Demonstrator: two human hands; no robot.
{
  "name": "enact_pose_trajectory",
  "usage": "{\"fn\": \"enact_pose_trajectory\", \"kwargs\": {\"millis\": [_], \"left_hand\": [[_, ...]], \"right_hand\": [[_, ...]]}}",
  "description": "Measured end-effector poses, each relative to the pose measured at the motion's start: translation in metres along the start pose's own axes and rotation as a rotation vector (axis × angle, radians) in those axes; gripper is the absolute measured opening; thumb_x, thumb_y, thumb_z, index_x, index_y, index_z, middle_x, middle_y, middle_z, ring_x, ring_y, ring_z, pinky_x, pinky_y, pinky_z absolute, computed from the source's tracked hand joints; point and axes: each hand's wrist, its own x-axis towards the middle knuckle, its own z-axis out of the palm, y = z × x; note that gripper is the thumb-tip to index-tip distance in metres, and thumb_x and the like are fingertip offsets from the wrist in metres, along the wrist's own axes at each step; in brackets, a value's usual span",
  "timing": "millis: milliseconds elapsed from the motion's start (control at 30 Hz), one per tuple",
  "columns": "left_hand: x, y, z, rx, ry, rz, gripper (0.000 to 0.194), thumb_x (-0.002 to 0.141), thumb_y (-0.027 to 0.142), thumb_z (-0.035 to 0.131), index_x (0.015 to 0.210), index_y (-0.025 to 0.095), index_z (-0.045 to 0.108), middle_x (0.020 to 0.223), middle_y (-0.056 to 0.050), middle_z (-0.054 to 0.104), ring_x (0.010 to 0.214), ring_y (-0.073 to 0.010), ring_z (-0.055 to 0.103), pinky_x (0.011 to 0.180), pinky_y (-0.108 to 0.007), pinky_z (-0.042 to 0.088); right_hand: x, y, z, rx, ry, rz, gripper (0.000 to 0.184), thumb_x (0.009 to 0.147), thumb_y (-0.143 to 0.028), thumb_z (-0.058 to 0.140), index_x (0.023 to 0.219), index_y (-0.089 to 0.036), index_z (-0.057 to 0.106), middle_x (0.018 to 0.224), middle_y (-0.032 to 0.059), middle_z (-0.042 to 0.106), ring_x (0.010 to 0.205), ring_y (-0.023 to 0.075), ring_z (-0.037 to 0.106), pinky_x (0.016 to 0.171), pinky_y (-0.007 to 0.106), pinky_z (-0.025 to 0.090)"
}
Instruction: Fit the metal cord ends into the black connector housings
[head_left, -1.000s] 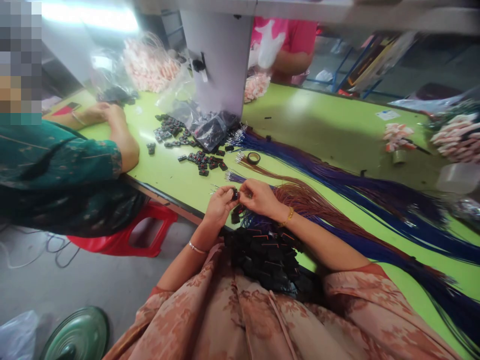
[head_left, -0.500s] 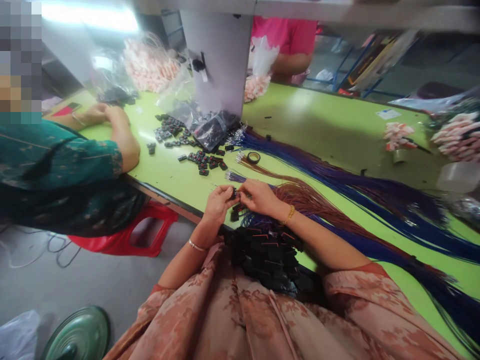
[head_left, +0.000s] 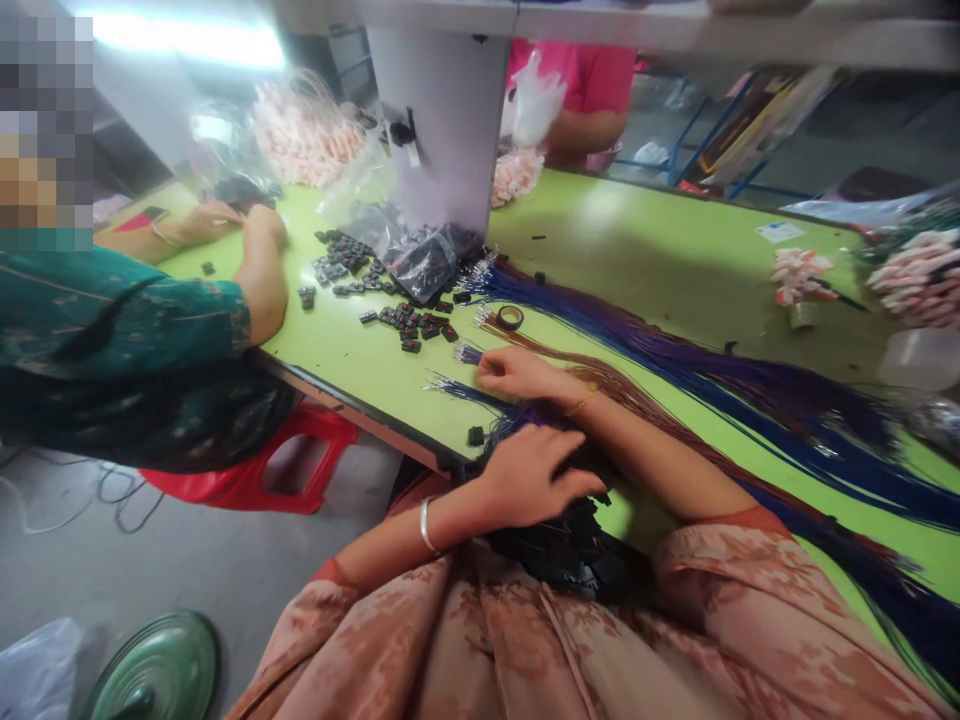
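- Spread wide, the person's left hand (head_left: 529,475) holds thumb and fingers well apart; I can't make out anything gripped in it.
- It hangs over a heap of black plastic pieces (head_left: 574,560) gathered at the person's lap, partly covering them from me.
- Curled in, with thumb and fingertips close together, the right hand (head_left: 517,372) is beside the silver-tipped ends of a bunch of thin purple wires (head_left: 469,353); whether it pinches one, I can't tell.
- Just nearer the table's front edge, a bunch of dark blue wires (head_left: 472,391) points its bare tips leftward.
- One small black block (head_left: 475,436) sits alone near that edge, just left of the left hand's fingers.
- Beyond the right hand, a small black ring of tape (head_left: 510,317) lies by the tips of a long bundle of brown wires (head_left: 637,400).
- Farther back, a thick blue-and-purple wire bundle (head_left: 637,330) stretches rightward across the bright green tabletop (head_left: 675,220).
- Left of the tape, small black-and-red connectors (head_left: 409,325) lie scattered before a clear plastic bag (head_left: 431,260).
- At the left, a co-worker's teal sleeve (head_left: 135,310) is near the table's edge.
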Motion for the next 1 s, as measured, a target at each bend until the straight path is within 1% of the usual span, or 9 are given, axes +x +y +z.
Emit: {"fn": "enact_pose_trajectory", "kwargs": {"millis": [100,233,433,567,733,800,900,967,1000], "left_hand": [[0.001,0.008,0.016,0.306,-0.175,0.138,0.069,0.075,0.068,0.054,0.114,0.011,0.063,0.107,-0.019,0.065,0.099,-0.0315,0.059,0.090,-0.046,0.045],[0.008,0.003,0.019,0.531,-0.253,0.192,0.064,0.086,0.062,0.040,0.110,0.008,0.062,0.101,-0.019,0.065,0.097,-0.0290,0.058,0.085,-0.042,0.046],[0.013,0.004,0.019,0.636,-0.270,0.330,0.048,0.092,0.050,0.039,0.100,0.009,0.064,0.094,-0.015,0.065,0.091,-0.0253,0.057,0.077,-0.037,0.044],[0.011,0.025,0.033,0.632,-0.359,0.438,0.047,0.090,0.050,0.042,0.098,0.010,0.065,0.085,-0.015,0.066,0.082,-0.0233,0.057,0.069,-0.035,0.042],[0.015,0.029,0.051,0.680,-0.473,0.383,0.044,0.091,0.047,0.041,0.091,0.013,0.068,0.092,-0.012,0.069,0.082,-0.0224,0.060,0.075,-0.038,0.044],[0.012,0.026,0.051,0.696,-0.433,0.426,0.042,0.092,0.045,0.040,0.096,0.013,0.067,0.094,-0.012,0.069,0.084,-0.0220,0.061,0.079,-0.039,0.044],[0.000,0.021,0.042,0.600,-0.264,0.622,0.046,0.091,0.050,0.043,0.105,0.012,0.065,0.099,-0.012,0.068,0.096,-0.0234,0.060,0.087,-0.038,0.043],[-0.007,0.009,0.024,0.496,-0.129,0.688,0.045,0.089,0.050,0.046,0.107,0.013,0.064,0.102,-0.011,0.067,0.103,-0.0232,0.058,0.090,-0.036,0.042],[-0.007,-0.001,0.011,0.459,-0.051,0.657,0.041,0.089,0.048,0.048,0.106,0.015,0.065,0.103,-0.011,0.067,0.104,-0.0228,0.057,0.091,-0.035,0.042]], "right_hand": [[0.012,-0.006,0.012,-0.218,-0.046,0.040,0.021,0.076,-0.035,0.064,0.085,-0.016,0.063,0.078,0.0040,0.066,0.066,0.0146,0.053,0.059,0.024,0.033],[0.026,-0.016,0.029,-0.410,-0.094,0.071,0.038,0.070,-0.042,0.073,0.095,-0.015,0.062,0.088,0.0105,0.067,0.074,0.0203,0.057,0.059,0.026,0.033],[0.035,-0.019,0.038,-0.363,-0.085,0.075,0.012,0.081,-0.024,0.062,0.086,-0.014,0.067,0.086,0.0090,0.069,0.074,0.0170,0.058,0.063,0.025,0.035],[0.038,-0.019,0.038,-0.352,-0.074,0.088,0.013,0.081,-0.021,0.060,0.086,-0.013,0.069,0.087,0.0099,0.070,0.077,0.0169,0.059,0.065,0.025,0.036],[0.042,-0.024,0.042,-0.392,-0.090,0.199,0.016,0.080,-0.020,0.059,0.088,-0.011,0.069,0.094,0.0140,0.070,0.084,0.0207,0.061,0.068,0.026,0.039],[0.039,-0.024,0.048,-0.391,-0.036,0.220,0.018,0.081,-0.020,0.057,0.091,-0.011,0.068,0.097,0.0144,0.070,0.086,0.0217,0.061,0.068,0.026,0.039],[0.032,-0.021,0.056,-0.377,0.052,0.198,0.018,0.083,-0.022,0.054,0.094,-0.013,0.065,0.095,0.0126,0.069,0.085,0.0216,0.061,0.069,0.027,0.039],[0.029,-0.018,0.059,-0.377,0.079,0.186,0.019,0.085,-0.023,0.053,0.096,-0.012,0.064,0.096,0.0130,0.068,0.084,0.0217,0.060,0.070,0.028,0.039],[0.028,-0.017,0.059,-0.376,0.072,0.176,0.020,0.085,-0.022,0.052,0.096,-0.011,0.064,0.096,0.0135,0.068,0.084,0.0215,0.060,0.071,0.028,0.039]]}}
